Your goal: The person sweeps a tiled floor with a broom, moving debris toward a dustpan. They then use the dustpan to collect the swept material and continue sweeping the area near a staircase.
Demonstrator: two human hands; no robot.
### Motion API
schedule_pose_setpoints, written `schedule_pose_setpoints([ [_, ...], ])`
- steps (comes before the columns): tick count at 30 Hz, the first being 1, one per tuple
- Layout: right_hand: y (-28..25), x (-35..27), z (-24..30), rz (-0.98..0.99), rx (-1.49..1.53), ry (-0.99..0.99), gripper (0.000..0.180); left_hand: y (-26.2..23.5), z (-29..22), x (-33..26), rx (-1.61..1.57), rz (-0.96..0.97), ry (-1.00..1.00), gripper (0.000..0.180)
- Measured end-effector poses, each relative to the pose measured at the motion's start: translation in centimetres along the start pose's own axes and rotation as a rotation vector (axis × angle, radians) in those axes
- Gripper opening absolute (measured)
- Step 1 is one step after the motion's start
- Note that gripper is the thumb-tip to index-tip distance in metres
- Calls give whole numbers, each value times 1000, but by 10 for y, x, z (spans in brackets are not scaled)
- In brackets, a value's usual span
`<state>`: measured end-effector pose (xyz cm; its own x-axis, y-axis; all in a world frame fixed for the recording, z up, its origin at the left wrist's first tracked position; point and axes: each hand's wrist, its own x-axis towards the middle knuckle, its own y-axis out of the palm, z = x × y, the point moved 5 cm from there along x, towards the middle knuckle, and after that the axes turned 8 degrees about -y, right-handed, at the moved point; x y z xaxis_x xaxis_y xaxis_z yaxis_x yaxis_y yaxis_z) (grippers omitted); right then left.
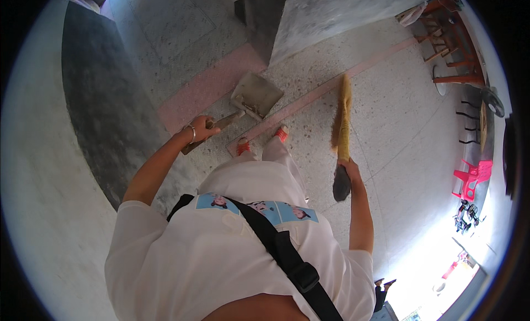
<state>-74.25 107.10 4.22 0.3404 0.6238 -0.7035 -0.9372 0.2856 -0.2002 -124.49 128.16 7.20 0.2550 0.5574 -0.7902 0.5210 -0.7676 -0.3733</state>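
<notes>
My left hand (203,129), with a bangle at the wrist, is closed round the handle of a dustpan (256,93). The pan part is grey and dusty, and it is at or just above the floor ahead of my feet; some debris seems to lie near its handle end. On the other side, my right hand (351,169) grips a broom (345,108) by its dark handle end. Its yellow-bound, straw-coloured bristles point away from me, to the right of the dustpan and apart from it.
A grey wall corner (270,28) juts out ahead. Pink strips (326,89) cross the speckled floor (397,117). Wooden furniture (452,50), a fan (491,102) and a pink plastic chair (473,178) line the right wall. A dark-based wall (99,89) runs along my left.
</notes>
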Motion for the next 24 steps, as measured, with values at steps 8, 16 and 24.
schedule_pose_setpoints([
  [8,119,4,-7,238,-229,70,28,9,43,-49,-428,63,49,27],
  [16,236,-32,55,593,-234,80,40,27,53,-92,-855,31,28,21],
  [24,307,30,52,584,-181,-207,48,35,74,-128,-971,-124,-57,23],
])
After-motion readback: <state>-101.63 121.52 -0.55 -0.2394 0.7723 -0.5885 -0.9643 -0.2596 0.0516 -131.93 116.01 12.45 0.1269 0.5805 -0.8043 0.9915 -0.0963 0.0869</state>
